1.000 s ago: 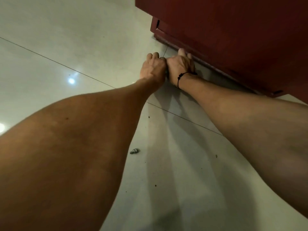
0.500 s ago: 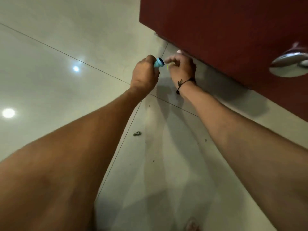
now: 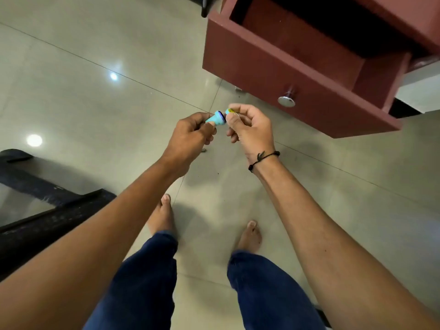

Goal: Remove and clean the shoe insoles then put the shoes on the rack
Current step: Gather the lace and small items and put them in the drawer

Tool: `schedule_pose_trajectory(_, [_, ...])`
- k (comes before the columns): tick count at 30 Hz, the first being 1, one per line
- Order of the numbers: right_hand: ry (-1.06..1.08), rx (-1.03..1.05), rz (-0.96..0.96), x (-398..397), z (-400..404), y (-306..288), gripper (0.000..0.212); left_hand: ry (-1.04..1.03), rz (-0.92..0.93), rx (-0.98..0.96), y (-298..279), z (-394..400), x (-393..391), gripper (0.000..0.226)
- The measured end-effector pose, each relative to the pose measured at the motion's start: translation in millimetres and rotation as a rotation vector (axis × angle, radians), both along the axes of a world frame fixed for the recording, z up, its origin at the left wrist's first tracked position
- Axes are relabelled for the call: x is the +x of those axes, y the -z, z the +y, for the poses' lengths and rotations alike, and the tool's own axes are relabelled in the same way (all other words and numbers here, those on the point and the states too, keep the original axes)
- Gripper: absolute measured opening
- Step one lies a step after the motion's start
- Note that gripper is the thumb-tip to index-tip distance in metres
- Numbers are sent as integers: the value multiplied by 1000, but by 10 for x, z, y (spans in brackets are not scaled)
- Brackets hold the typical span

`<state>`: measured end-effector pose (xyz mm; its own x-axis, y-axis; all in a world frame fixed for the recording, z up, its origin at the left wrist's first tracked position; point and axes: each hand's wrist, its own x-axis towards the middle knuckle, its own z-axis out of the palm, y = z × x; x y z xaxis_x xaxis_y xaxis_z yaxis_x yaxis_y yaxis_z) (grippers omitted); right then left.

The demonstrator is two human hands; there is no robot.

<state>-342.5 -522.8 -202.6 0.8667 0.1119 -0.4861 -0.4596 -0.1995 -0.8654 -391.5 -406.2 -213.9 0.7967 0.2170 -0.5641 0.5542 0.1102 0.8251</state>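
Fingers of the left hand pinch a teal cap; the right hand grips a small tube just beside. Best twist gently, keeping both steady.

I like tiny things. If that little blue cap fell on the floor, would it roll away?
Probably. The blue cap looks round and cone-shaped, so it would likely roll in a curve. The floor looks shiny and smooth, so little would slow it. The left hand pinches it easily, so it seems light.
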Motion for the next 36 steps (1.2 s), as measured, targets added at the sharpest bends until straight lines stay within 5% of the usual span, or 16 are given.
schedule_pose_trajectory(9, [63,213,65,-136,139,-1204,16,151,-49,-33,-1358,264,136,17])
schedule_pose_trajectory(25, [-59,125,-182,421,-398,-1470,23,619,131,155,-1807,-2,1018,28])
schedule_pose_trajectory(31, [41,142,-25,962,-660,-1456,5,636,57,474,-1769,-399,1510,17])
schedule_pose_trajectory(36, [27,-6,241,1106,-706,-1180,32,696,-2,658,-1535,-577,1597,26])
